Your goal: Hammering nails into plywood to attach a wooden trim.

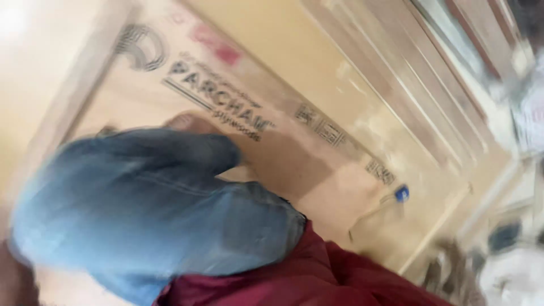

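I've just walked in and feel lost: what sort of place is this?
Probably a carpentry or woodworking shop. A large plywood sheet with printed markings fills the view, a stack of pale wooden boards lies beside it, and someone in blue jeans kneels on the sheet.

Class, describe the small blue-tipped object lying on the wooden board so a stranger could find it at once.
Start at the big pale plywood sheet that fills the view, under the person's jeans-clad leg. Follow it to its right edge: there lies a thin, clear, blurred object. Its blue tip is the only blue on the wood.
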